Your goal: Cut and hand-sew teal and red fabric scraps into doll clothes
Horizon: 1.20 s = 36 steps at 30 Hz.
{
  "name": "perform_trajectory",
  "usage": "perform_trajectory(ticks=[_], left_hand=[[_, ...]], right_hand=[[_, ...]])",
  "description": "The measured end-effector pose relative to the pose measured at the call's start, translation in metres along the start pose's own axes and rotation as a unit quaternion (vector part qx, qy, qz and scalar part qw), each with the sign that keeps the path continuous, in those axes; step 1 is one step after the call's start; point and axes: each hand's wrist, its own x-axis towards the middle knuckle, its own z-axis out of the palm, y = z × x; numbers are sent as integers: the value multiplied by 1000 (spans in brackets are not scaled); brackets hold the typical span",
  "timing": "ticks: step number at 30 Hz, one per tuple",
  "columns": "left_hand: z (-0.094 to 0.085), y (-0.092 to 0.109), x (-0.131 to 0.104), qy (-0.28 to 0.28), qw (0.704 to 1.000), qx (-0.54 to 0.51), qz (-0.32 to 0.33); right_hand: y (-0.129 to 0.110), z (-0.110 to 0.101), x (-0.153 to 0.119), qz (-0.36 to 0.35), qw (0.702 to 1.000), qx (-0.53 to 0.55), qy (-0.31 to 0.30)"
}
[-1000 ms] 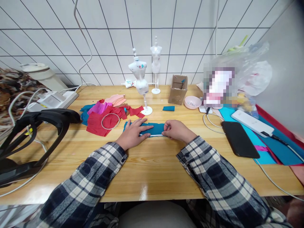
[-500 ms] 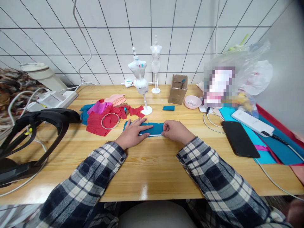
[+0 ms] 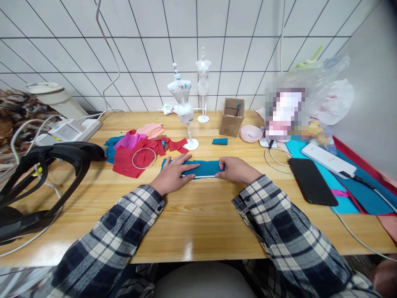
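Observation:
A strip of teal fabric (image 3: 207,168) lies flat on the table before me, with a narrow white strip (image 3: 205,176), tape-like, running along its near edge. My left hand (image 3: 174,173) rests on the fabric's left part, fingers spread and flat. At the right end, my right hand (image 3: 237,169) is closed in a pinch where the white strip meets the fabric's edge; its fingertips partly hide what they grip. Just beyond the fabric stands a small white dress form (image 3: 181,99) on a round base.
Red fabric scraps (image 3: 128,162) with a metal ring (image 3: 133,159) lie left. Behind are a second dress form (image 3: 203,78), a cardboard box (image 3: 232,118) and a pink bowl (image 3: 251,133). A black phone (image 3: 313,182) lies right; a black headset (image 3: 62,165) sits left.
My right hand has slid a little to the right along the fabric's near edge, uncovering more teal cloth and white strip. The left hand stays in place.

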Motion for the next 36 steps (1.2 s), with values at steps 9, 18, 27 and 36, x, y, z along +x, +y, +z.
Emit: perform_trajectory(ticks=[9, 18, 27, 36], left_hand=[[1, 1, 0, 31, 999, -30, 3], [-14, -20, -10, 148, 986, -76, 31], [-2, -7, -6, 96, 994, -40, -25], [-23, -18, -9, 204, 976, -73, -21]], right_hand=[[4, -5, -3, 3, 998, 51, -30], [-25, -5, -11, -61, 980, 41, 188], [-52, 35, -5, -57, 991, -24, 120], [-49, 21, -11, -80, 981, 58, 169]])
